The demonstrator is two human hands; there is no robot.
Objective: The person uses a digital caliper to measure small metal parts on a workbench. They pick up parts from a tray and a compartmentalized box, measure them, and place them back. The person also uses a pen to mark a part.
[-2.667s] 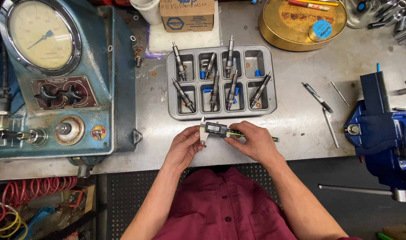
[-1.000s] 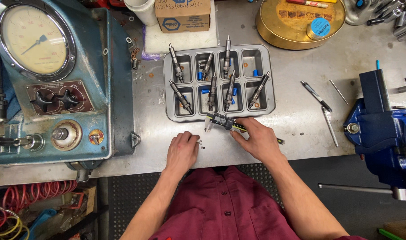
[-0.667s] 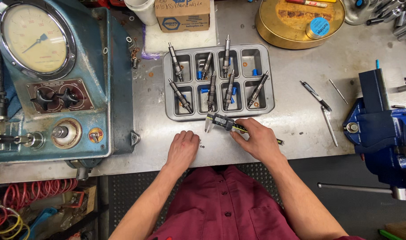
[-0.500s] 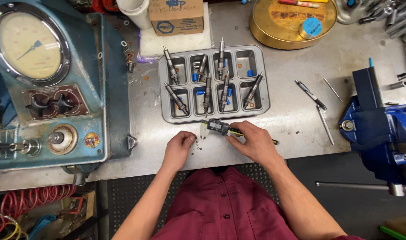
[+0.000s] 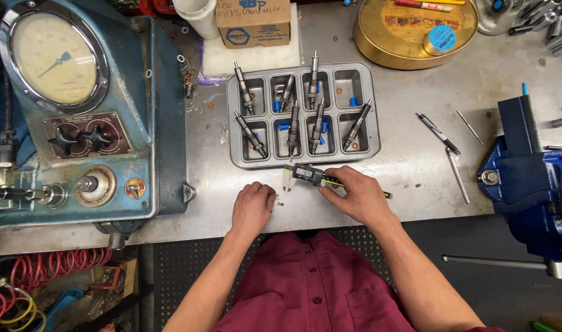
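Left hand point(image 5: 252, 209) curled palm-down, right hand point(image 5: 359, 197) fingers pinched

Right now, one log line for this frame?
left hand: on bench by small washers | right hand: holding caliper | caliper: lying in front of tray | tray: seven injectors

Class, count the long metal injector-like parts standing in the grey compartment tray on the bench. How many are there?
7. Back row: far-left cup, second cup, third cup; the fourth holds none. Front row: one per cup. Small pieces may lie hidden.
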